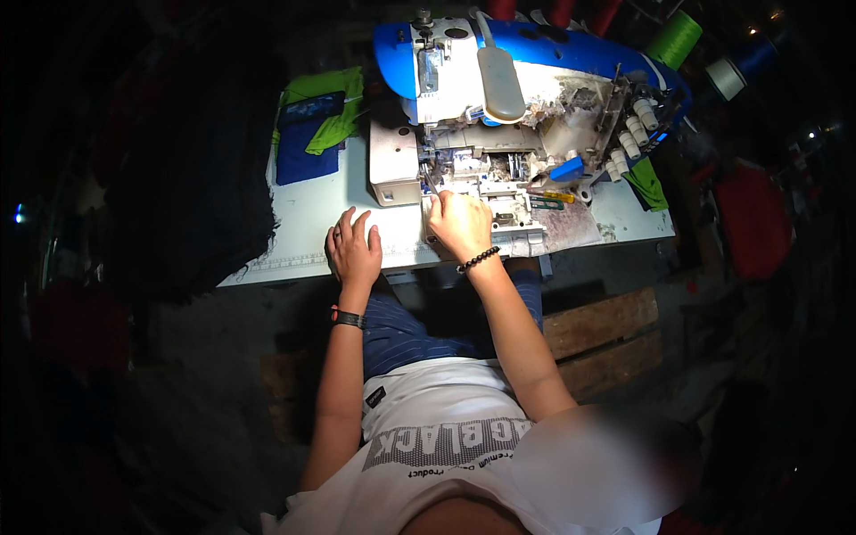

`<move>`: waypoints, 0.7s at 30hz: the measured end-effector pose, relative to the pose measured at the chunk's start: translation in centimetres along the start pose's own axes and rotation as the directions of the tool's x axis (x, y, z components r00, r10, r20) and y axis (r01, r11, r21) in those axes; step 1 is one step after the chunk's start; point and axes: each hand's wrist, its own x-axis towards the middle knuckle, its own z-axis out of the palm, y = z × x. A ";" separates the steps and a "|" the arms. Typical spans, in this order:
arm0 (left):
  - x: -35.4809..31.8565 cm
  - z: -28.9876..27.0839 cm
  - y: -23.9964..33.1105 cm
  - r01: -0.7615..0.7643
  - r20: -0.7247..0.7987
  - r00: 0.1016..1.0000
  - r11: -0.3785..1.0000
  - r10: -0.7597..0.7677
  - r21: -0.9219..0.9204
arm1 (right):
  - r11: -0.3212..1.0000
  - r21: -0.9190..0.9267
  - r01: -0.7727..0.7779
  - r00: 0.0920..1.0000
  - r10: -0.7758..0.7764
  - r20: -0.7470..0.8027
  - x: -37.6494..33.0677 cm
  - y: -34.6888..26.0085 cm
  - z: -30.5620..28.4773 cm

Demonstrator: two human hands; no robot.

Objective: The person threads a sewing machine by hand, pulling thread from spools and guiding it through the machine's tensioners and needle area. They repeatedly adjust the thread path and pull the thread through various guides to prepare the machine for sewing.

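My left hand (354, 253) lies on the white table top near its front edge, fingers spread, holding nothing. My right hand (463, 224) is closed at the front of a blue and white overlock sewing machine (459, 67). From its fingers a thin metal tool (430, 180), perhaps tweezers, points up into the lit needle area; the grip itself is partly hidden by the hand. The machine's lower front stands uncovered, with its metal parts showing. A yellow-handled tool (559, 197) lies just right of my right hand.
Green and dark blue cloth pieces (312, 125) lie left of the machine. A large dark fabric heap (196, 178) covers the table's left end. Thread cones, one bright green (675, 40), stand behind. A wooden bench (602, 330) is below the table's front edge (303, 267).
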 end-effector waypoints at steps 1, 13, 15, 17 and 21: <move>0.0 0.0 0.1 0.001 -0.001 1.000 1.000 -0.001 0.006 | 1.000 0.004 0.006 1.000 -0.006 0.002 -0.1 0.2 -0.1; 0.2 -0.3 0.5 0.012 0.022 1.000 1.000 -0.012 -0.017 | 0.999 0.027 0.020 1.000 -0.020 0.011 0.3 0.4 1.8; 0.1 -0.3 0.2 0.015 0.017 1.000 1.000 -0.015 -0.013 | 0.998 0.055 -0.008 1.000 0.009 -0.016 0.4 0.3 1.0; 0.0 -0.3 0.0 0.007 0.002 1.000 1.000 -0.007 -0.002 | 0.998 0.068 0.001 0.999 0.002 -0.054 0.6 0.2 0.3; 0.2 -0.3 0.3 0.007 0.017 1.000 1.000 -0.007 -0.013 | 0.999 0.009 0.035 0.999 -0.035 -0.039 1.0 1.0 0.9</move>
